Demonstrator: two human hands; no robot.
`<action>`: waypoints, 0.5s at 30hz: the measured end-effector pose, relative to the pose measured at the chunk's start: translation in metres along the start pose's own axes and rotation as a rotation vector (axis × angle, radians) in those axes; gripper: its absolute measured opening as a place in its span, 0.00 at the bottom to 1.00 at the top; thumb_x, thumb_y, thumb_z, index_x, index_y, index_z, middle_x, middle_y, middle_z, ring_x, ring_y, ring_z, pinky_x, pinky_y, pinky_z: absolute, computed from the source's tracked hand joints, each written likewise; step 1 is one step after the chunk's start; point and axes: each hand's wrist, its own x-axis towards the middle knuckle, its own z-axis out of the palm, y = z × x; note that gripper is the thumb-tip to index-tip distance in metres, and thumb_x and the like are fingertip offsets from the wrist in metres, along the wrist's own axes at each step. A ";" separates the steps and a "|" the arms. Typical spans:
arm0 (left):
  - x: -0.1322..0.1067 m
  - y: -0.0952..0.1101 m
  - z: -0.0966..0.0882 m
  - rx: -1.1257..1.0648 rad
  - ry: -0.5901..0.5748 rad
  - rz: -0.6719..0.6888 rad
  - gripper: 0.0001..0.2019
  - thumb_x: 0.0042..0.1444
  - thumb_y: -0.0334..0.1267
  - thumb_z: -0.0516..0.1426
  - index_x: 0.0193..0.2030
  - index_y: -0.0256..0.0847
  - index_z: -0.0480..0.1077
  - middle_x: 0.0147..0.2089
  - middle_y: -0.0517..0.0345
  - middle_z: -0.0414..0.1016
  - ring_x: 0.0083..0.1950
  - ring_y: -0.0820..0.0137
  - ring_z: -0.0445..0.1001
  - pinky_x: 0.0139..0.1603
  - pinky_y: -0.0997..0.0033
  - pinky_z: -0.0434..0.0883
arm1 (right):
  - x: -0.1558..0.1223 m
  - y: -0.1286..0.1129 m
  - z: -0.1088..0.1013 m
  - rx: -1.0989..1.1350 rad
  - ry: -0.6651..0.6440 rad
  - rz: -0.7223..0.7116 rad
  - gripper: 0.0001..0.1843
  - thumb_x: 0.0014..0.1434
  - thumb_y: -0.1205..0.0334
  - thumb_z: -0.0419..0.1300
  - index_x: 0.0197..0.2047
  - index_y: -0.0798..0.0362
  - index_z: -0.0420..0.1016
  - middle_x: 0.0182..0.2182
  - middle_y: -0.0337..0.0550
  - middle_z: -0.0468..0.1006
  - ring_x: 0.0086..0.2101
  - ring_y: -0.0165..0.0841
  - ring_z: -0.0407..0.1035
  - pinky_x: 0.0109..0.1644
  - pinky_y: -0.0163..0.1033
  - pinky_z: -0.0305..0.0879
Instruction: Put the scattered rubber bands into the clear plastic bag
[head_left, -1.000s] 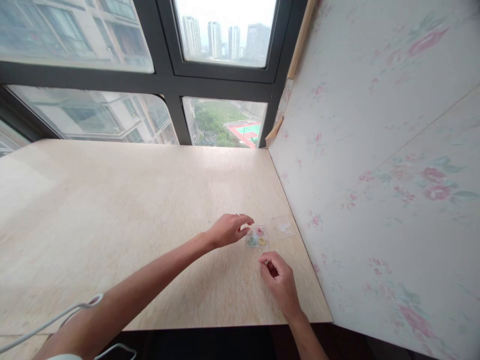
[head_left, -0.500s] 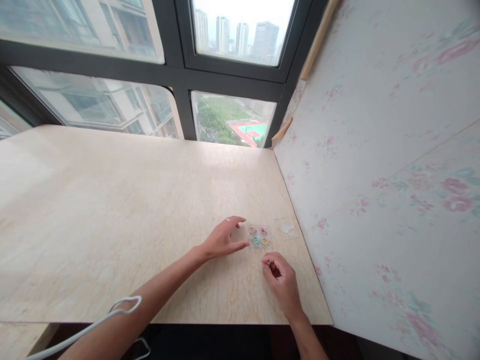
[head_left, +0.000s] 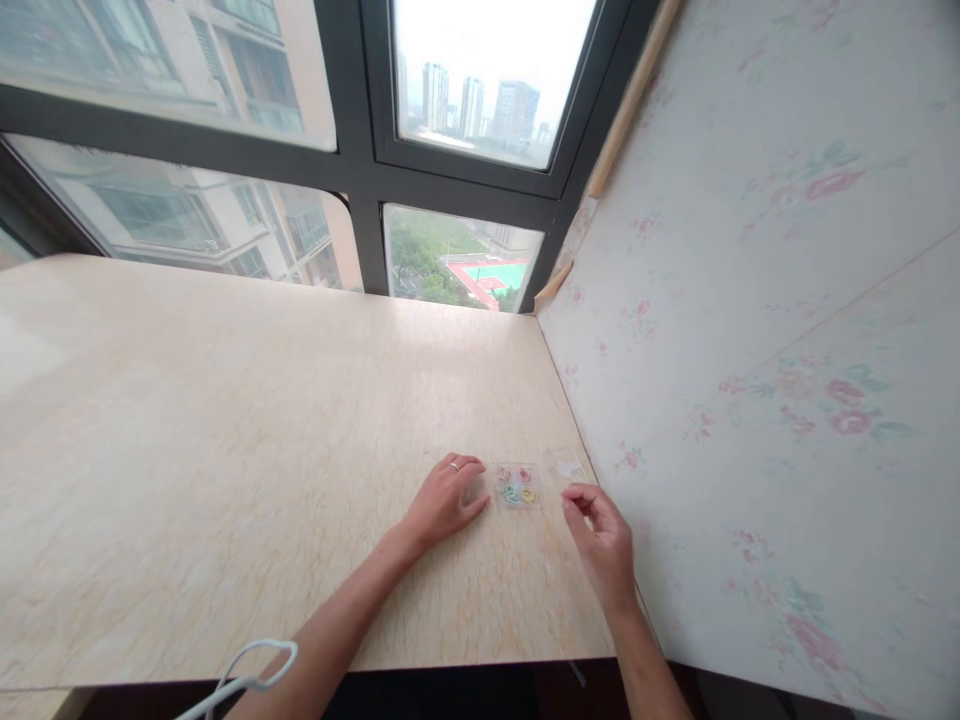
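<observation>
A small clear plastic box [head_left: 516,505], split into several compartments, lies on the pale countertop. Brownish-pink, red, green and yellow loops [head_left: 510,494] that look like little rubber bands sit inside it. My left hand [head_left: 448,498] rests just left of the box, thumb and fingers apart in a curve, holding nothing. Right of the box lies a flat clear lid [head_left: 559,462] with a whitish patch on it. My right hand [head_left: 604,545] is at the lid's near edge, thumb and forefinger pinched together. What is between those fingertips, if anything, is too small to make out.
The marbled countertop [head_left: 225,430] stretches left and back to dark-framed windows [head_left: 367,170]. A flower-patterned wall [head_left: 720,300] stands close on the right. A white cable loop [head_left: 259,665] hangs over my left forearm.
My right hand has moved right and slightly away from me, from in front of the box to the lid's near edge. My left hand has drawn slightly back from the box. The camera view shifted.
</observation>
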 end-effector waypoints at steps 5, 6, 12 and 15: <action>0.000 -0.002 -0.001 -0.089 0.038 -0.006 0.13 0.54 0.35 0.58 0.47 0.42 0.69 0.49 0.50 0.74 0.52 0.61 0.70 0.53 0.56 0.70 | 0.052 0.015 -0.001 -0.377 -0.053 -0.015 0.24 0.54 0.57 0.56 0.55 0.55 0.66 0.52 0.54 0.71 0.52 0.43 0.66 0.55 0.48 0.63; 0.001 -0.003 -0.002 -0.109 0.050 -0.017 0.12 0.54 0.35 0.58 0.47 0.42 0.69 0.49 0.50 0.74 0.52 0.61 0.71 0.53 0.57 0.70 | 0.059 0.019 0.002 -0.461 -0.087 -0.001 0.27 0.53 0.58 0.57 0.56 0.56 0.65 0.54 0.55 0.70 0.55 0.45 0.64 0.58 0.49 0.61; 0.001 -0.007 -0.003 -0.199 0.092 -0.176 0.07 0.57 0.37 0.55 0.41 0.41 0.71 0.40 0.53 0.76 0.39 0.67 0.74 0.42 0.64 0.72 | 0.076 0.028 0.018 -0.630 -0.124 -0.019 0.29 0.50 0.59 0.61 0.55 0.60 0.68 0.52 0.62 0.73 0.55 0.50 0.64 0.59 0.51 0.57; 0.002 -0.008 -0.004 -0.221 0.100 -0.191 0.07 0.58 0.37 0.53 0.39 0.41 0.72 0.38 0.54 0.77 0.38 0.67 0.74 0.41 0.66 0.72 | 0.075 0.026 0.018 -0.613 -0.119 -0.044 0.29 0.50 0.59 0.62 0.56 0.58 0.68 0.50 0.57 0.75 0.52 0.47 0.67 0.57 0.51 0.60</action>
